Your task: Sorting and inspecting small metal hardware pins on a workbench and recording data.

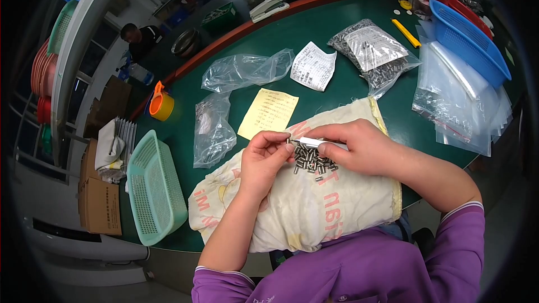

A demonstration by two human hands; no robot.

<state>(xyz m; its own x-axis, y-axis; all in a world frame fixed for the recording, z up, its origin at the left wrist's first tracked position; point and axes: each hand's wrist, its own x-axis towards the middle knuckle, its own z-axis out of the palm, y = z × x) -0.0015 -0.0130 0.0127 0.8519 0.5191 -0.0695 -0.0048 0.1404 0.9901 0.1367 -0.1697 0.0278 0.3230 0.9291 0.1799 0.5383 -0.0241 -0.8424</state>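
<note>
My left hand (266, 160) pinches a small metal cylinder (289, 141) between thumb and fingertips. Closed around a slim white-handled tool (318, 143) is my right hand (359, 145); the tool's thin dark tip points left and meets or nearly meets the cylinder. Just below both hands lies a loose heap of small shiny metal cylinders (312, 163). They rest on a cream cloth sack (297, 207) with red printing, spread over the near edge of the green table and toward my lap.
A pale green basket (181, 205) stands at left. Beyond the sack lie clear plastic bags (247, 70), a yellow note (264, 118), a white slip (314, 67) and a bag of metal parts (345, 39). Right: a blue basket (471, 39), a yellow cutter (406, 33). Someone (140, 39) sits far left.
</note>
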